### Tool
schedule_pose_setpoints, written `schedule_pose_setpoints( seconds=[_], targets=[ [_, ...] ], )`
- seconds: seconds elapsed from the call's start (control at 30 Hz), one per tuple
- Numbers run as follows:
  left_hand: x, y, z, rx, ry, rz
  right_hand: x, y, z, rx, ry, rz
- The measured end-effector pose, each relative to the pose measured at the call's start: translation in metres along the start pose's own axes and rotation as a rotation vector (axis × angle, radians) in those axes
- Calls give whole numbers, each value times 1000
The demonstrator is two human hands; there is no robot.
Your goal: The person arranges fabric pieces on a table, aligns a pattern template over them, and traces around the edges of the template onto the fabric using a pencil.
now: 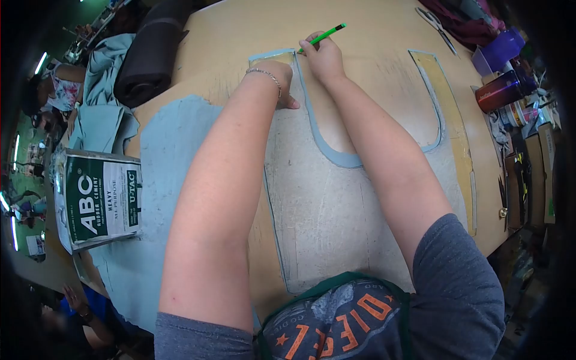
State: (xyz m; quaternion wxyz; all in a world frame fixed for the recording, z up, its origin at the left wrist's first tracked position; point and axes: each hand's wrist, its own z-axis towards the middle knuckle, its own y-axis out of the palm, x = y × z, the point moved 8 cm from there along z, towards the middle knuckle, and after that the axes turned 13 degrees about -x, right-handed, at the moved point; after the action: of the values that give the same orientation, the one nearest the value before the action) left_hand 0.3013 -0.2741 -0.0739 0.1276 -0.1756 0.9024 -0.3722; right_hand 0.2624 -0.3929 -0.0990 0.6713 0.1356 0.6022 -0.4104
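A large grey pattern piece with a U-shaped cutout lies on the tan table, over light blue material that shows along its edges. My left hand, with a chain bracelet at the wrist, presses on the upper left arm of the pattern; its thumb points right and the other fingers are mostly hidden. My right hand is closed around a green pencil, its tip by the pattern's top corner, just right of my left hand.
An ABC rubber cement can stands at the left on blue material. Behind it lies a dark roll. Scissors, a purple container and a red-blue tumbler are at the right. Other people sit at the far left.
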Motion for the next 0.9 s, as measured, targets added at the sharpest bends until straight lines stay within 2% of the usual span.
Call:
schedule_pose_setpoints(
  seconds=[0.23,0.33,0.5,0.7,0.8,0.87,0.9],
  targets=[
    [5,-3,-5,11,6,29,-30,6,-29,-105,-56,-266],
    [7,-6,-5,86,76,22,-54,4,-68,-93,-253,-317],
    [7,-7,-3,52,5,64,-80,-9,-144,-237,-323,-338],
    [7,-4,-13,32,-29,-28,-74,-41,-210,-458,-74,-273],
    [1,1,-10,48,-54,-62,-64,-87,-218,-434,-88,-353],
    [-3,8,-2,89,-37,-62,-41,-129,-214,-380,42,-264],
    [-6,10,3,124,-14,-59,-27,-150,-212,-361,148,-105]
  ],
)
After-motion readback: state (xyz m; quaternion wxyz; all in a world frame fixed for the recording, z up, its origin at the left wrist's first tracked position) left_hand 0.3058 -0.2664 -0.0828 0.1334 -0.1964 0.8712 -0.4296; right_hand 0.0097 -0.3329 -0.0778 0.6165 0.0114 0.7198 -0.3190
